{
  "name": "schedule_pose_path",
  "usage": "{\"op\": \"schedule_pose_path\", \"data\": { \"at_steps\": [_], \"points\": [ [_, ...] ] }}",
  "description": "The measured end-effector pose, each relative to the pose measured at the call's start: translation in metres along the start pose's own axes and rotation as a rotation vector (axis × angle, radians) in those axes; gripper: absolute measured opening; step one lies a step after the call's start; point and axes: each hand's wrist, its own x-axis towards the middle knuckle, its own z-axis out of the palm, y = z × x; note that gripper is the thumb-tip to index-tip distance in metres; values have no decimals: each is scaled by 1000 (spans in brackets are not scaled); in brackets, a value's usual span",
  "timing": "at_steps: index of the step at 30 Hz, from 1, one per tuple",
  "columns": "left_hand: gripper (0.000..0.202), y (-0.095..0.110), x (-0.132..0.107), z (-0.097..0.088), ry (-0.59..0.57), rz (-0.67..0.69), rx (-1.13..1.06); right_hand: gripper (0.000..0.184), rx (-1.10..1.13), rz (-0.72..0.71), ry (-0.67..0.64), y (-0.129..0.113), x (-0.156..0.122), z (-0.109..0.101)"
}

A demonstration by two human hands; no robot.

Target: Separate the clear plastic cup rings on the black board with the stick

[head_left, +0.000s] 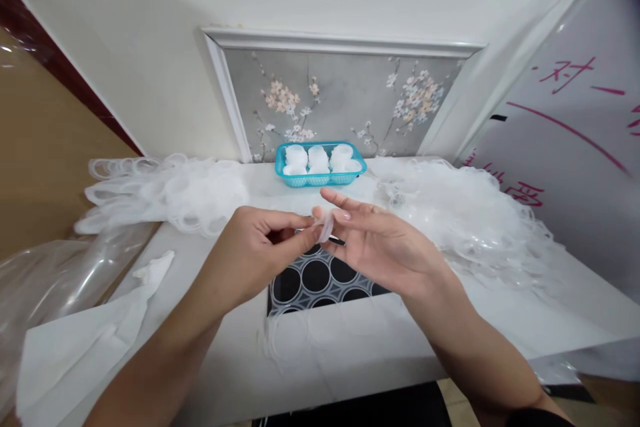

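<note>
My left hand [255,250] and my right hand [373,240] meet above the middle of the white table [350,347]. Between their fingertips sits a small clear plastic ring-like piece [326,223]. The left hand pinches it with thumb and forefinger. The right hand's fingers are stretched out, with the thumb and a finger touching the piece. Under the hands lies a dark mat with round holes [320,280]. At the back stands a blue basket [320,177] holding three stacks of white pieces.
Heaps of clear plastic rings lie at the left [165,190] and right [465,213] of the table. A white cloth [100,333] drapes over the front left edge. A clear plastic bag [55,273] hangs at the left. A whiteboard [575,147] leans at the right.
</note>
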Motion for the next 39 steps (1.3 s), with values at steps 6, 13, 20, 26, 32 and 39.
{"op": "schedule_pose_path", "data": {
  "at_steps": [6,13,20,26,32,39],
  "points": [
    [18,-3,5,-5,-102,-40,-172,34,-120,-50,-28,-8,-9,4],
    [24,-1,7,-10,-186,-52,-199,42,-264,-81,-98,-15,-18,3],
    [23,-1,9,-10,-211,-66,-195,43,-254,-82,-108,-18,-20,3],
    [12,2,4,-5,-63,-56,2,34,-315,-191,-59,-11,-18,5],
    [61,12,-4,4,73,-24,103,48,-477,-301,61,-3,-14,7],
    [72,14,-6,8,131,123,123,67,-520,-322,62,-2,-5,0]
  ]
}}
